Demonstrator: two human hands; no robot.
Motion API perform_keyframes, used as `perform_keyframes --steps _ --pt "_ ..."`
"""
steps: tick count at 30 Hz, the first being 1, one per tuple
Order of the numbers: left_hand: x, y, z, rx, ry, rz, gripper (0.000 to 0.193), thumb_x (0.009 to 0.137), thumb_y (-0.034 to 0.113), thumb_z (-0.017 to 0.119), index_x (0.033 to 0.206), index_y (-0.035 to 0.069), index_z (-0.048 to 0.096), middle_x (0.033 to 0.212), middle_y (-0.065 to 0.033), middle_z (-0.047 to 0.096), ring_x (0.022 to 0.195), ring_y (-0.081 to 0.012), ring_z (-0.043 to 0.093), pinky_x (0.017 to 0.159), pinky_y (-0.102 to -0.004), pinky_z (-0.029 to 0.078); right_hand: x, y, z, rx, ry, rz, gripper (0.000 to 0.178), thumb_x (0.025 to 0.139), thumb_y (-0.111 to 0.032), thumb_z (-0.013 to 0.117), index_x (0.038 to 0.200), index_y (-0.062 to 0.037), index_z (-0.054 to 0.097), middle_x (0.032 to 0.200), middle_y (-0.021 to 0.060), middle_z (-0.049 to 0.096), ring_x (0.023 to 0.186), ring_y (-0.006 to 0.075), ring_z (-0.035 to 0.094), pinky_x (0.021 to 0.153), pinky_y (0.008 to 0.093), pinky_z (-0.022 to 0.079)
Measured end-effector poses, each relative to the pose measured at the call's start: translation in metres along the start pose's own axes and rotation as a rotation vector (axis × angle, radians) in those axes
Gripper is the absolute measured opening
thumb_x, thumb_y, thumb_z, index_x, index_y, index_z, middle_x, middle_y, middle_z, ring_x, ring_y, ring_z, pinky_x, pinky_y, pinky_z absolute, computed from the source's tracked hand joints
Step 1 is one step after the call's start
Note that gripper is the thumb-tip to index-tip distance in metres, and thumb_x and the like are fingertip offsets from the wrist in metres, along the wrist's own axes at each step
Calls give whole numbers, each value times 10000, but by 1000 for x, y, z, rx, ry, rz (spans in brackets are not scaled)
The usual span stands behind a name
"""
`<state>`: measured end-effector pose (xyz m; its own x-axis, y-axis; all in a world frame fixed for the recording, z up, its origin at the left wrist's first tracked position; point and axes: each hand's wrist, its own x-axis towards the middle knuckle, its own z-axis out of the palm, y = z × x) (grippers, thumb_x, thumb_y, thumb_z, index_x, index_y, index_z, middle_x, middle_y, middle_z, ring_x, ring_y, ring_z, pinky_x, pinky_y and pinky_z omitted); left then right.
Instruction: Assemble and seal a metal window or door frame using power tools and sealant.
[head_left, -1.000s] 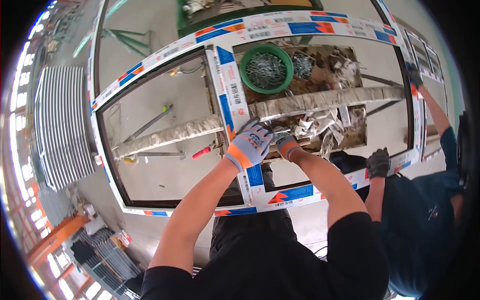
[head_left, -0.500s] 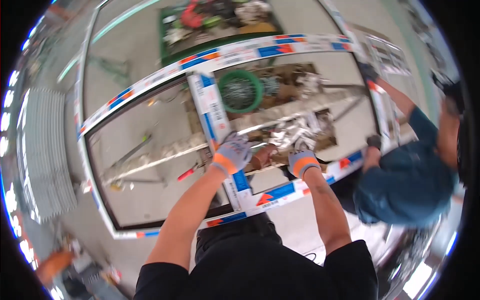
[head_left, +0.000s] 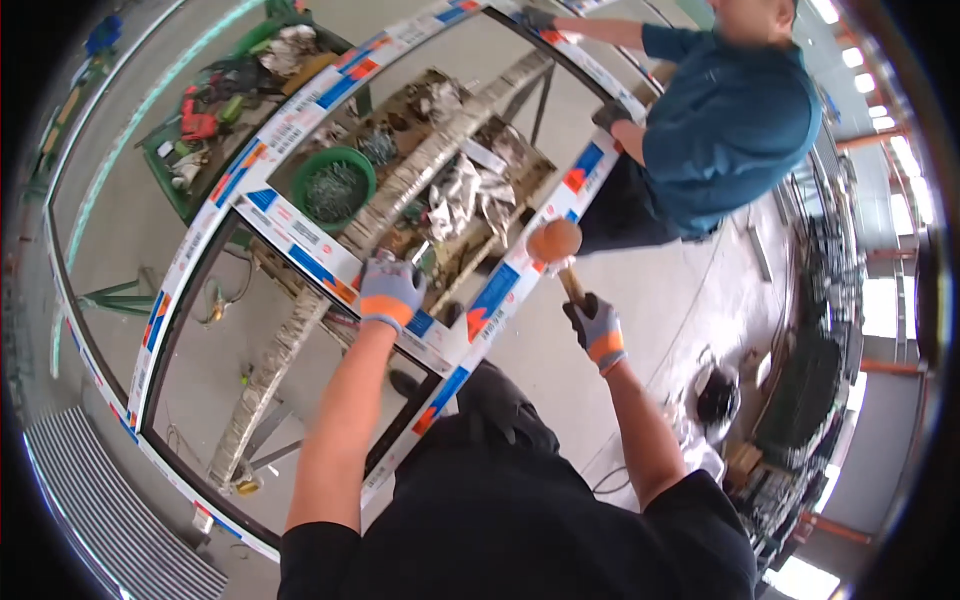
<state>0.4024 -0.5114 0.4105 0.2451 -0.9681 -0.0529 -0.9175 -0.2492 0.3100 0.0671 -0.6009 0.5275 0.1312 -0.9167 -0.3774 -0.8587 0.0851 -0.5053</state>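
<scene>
A large window frame (head_left: 492, 300), its bars covered with white, blue and orange protective tape, lies across wrapped supports in front of me. My left hand (head_left: 391, 290), in a grey glove with an orange cuff, is closed over the frame's short dividing bar (head_left: 312, 243). In my right hand (head_left: 597, 328), gloved alike, I grip the wooden handle of a mallet (head_left: 556, 241). Its rounded brownish-orange head is raised by the near right side of the frame. Whether the head touches the frame, I cannot tell.
A co-worker in a teal shirt (head_left: 730, 110) holds the frame's right side with both dark-gloved hands. Below the frame stand a green bowl of screws (head_left: 335, 190), a tray of crumpled wrapping, and a green tool bin (head_left: 165, 178). Ribbed panels (head_left: 110, 510) lie at lower left.
My right hand has come out from inside the frame to its near right side, now holding up the mallet. My left hand stays on the dividing bar. The whole view has turned rightward.
</scene>
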Motion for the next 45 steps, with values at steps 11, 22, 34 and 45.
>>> perform_keyframes --steps 11,22,34,45 --pt "17 -3 10 108 11 47 340 895 368 567 907 59 709 783 -110 710 772 -272 667 887 -404 442 -12 19 30 -251 62 -386 236 940 -199 586 1029 18 607 724 222 657 645 389 645 558 440 470" --pt "5 5 3 200 -148 -34 352 933 405 514 999 109 692 818 -99 726 820 -255 687 963 -424 377 -53 19 55 -179 -170 -450 225 905 -257 662 970 -56 587 777 211 653 748 438 624 597 463 480" --pt "7 -4 6 158 -93 59 338 951 412 482 972 131 668 849 -76 720 847 -242 683 894 -404 395 -69 15 72 -250 -268 -434 317 896 -362 671 937 -59 591 770 192 662 734 406 645 629 458 505" --pt "1 -1 -5 69 -156 43 318 918 383 521 989 111 671 937 -87 710 931 -268 652 969 -438 381 -84 37 97 10 -276 -186 250 873 -243 709 810 -24 607 617 142 616 544 282 610 535 377 476"
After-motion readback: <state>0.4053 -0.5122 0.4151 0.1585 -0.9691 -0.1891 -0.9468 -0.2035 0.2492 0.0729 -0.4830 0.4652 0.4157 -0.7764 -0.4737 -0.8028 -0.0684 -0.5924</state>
